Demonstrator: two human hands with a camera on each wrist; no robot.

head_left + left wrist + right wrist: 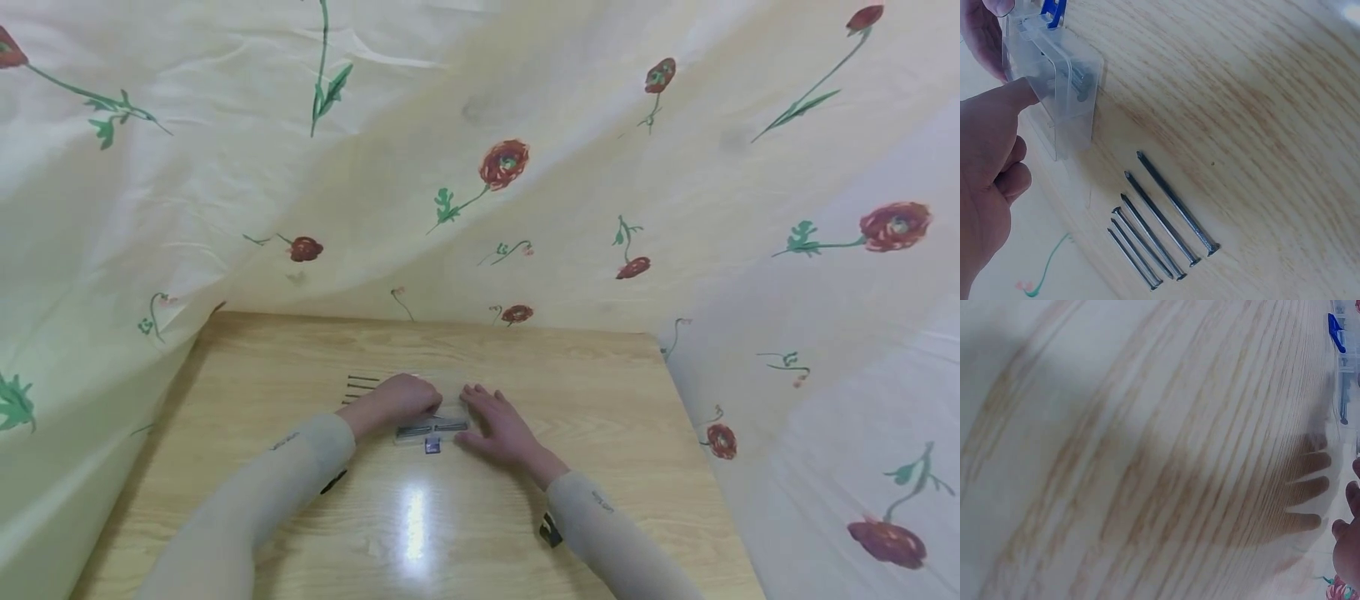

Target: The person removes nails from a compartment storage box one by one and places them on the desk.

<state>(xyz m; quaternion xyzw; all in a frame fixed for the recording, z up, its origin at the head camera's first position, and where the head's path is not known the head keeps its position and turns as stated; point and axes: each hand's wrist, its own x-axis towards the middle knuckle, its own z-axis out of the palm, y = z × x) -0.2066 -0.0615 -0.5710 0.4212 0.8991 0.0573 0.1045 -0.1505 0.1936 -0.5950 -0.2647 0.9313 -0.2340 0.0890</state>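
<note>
A small clear plastic box (pixel 431 428) with a blue clasp (pixel 432 447) lies at the middle of the wooden table (pixel 600 392), with dark nails inside. My left hand (pixel 405 398) holds it from the left. In the left wrist view the index finger (pixel 1019 94) presses the box (pixel 1063 87) and a thumb (pixel 982 37) sits on its far side. Just left of the box, several loose nails (pixel 1160 225) lie side by side on the table. My right hand (pixel 497 423) lies flat with its fingers spread at the box's right end.
Cream cloth printed with red flowers (pixel 504 163) hangs round the table at the back and both sides. Bare wood (pixel 420 525) with a glare spot lies in front of the hands. The right wrist view is blurred and shows only tabletop and the box edge (pixel 1342 369).
</note>
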